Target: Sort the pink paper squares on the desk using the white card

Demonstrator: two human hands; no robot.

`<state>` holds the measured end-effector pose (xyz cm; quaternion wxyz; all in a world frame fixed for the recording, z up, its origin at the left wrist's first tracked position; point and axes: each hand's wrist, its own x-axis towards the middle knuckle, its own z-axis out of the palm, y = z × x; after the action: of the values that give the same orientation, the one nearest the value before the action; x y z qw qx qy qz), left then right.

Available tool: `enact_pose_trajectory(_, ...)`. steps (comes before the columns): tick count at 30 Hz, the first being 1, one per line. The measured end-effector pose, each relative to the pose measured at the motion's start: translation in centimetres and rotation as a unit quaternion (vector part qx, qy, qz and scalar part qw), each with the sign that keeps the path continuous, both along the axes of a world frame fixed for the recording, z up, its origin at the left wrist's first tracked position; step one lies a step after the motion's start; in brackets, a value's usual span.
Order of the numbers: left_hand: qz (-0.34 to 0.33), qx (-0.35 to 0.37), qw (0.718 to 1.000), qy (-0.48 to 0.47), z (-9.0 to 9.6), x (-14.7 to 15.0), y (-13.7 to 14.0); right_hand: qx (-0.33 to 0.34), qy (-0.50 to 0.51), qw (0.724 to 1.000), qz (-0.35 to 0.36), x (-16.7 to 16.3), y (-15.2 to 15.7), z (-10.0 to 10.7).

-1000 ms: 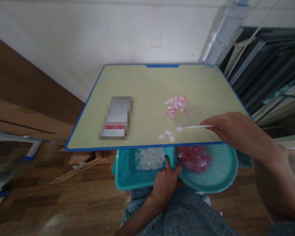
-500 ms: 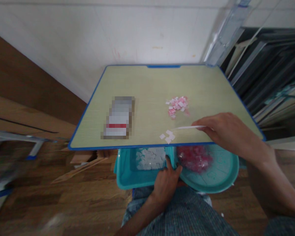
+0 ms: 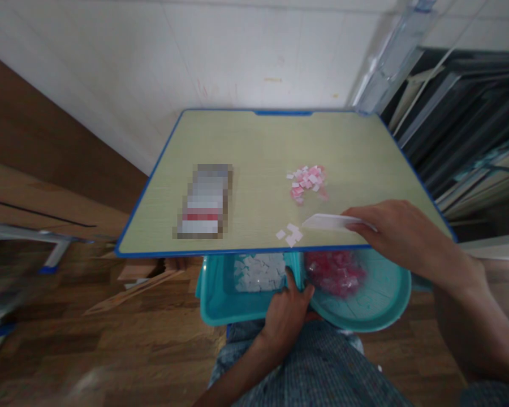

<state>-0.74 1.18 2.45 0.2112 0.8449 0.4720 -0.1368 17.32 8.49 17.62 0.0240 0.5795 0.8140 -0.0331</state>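
My right hand (image 3: 390, 232), fingers pinched, holds a flat white strip with a slanted end (image 3: 326, 221) just above the board's front part. Left of its tip lie several small white squares (image 3: 291, 234). Farther back is a small heap of pink and white squares (image 3: 309, 180). Below the board's edge, my left hand (image 3: 286, 311) grips the rim of a rectangular teal basin (image 3: 220, 314), its index finger inside and thumb towards the round teal tray (image 3: 385, 288). White squares (image 3: 261, 272) lie in the basin. A clear bag with pink-red contents (image 3: 335, 272) sits in the tray.
The blue-edged pale board (image 3: 254, 135) stands against a white wall. A pixelated rectangular object (image 3: 206, 200) rests on its left part. At the back right corner is a clear bottle (image 3: 382, 73), beside stacked dark panels (image 3: 470, 113). Wood scraps (image 3: 139, 282) lie on the floor.
The white strip has turned so its broad face shows instead of its thin edge. My right hand has shifted slightly to the right. The left hand stays in place.
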Motion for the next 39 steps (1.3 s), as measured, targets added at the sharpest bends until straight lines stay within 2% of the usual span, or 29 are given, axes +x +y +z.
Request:
enact_pose_trajectory(4, 0.0, 0.007, 1.0, -0.004, 0.0, 0.0, 0.0, -0.033, -0.042, 0.998, -0.014, -0.5, 0.0, -0.3)
enact_pose_trajectory(8, -0.004, 0.013, 1.0, -0.006, -0.1, 0.0, 0.0, -0.014, -0.026, 1.0, -0.002, -1.5, 0.2, -1.1)
enact_pose_trajectory(12, 0.003, -0.01, 1.0, 0.003, -0.2, 0.0, 0.0, 0.001, -0.003, 1.0, 0.006, -2.4, 0.4, -1.5)
enact_pose_trajectory(23, 0.001, 0.002, 1.0, -0.006, -0.2, -0.1, -0.1, 0.013, 0.01, 1.0, 0.014, -5.1, 2.0, -1.5)
enact_pose_trajectory(39, -0.002, 0.022, 1.0, -0.006, -0.5, 0.1, -0.3, 0.048, 0.034, 0.992, 0.116, -7.6, 2.0, -2.5)
